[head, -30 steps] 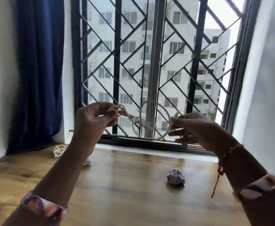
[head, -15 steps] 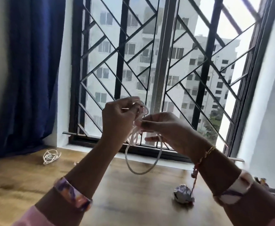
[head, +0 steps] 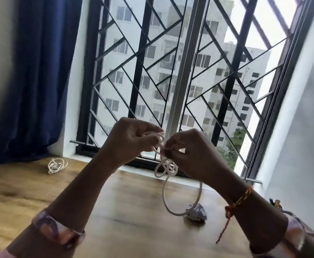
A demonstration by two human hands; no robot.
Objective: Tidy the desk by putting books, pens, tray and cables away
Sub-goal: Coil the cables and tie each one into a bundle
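Both my hands are raised above the wooden desk [head: 126, 216], in front of the window. My left hand [head: 132, 140] grips several coils of a white cable [head: 164, 194] in curled fingers. My right hand [head: 191, 151] pinches the same cable just to the right, almost touching the left. Small loops bunch below my fingers and one long loop hangs down toward the desk. A second white cable [head: 56, 165] lies coiled on the desk at the far left, near the curtain.
A crumpled ball of paper [head: 196, 213] sits on the desk under the hanging loop. A dark blue curtain [head: 35, 75] hangs at the left. The barred window [head: 171, 71] and its sill run along the back; a white wall [head: 301, 136] stands at the right.
My hands came together from wide apart, gathering the cable into small loops. The hanging loop has shifted right and lower, and the view has turned left.
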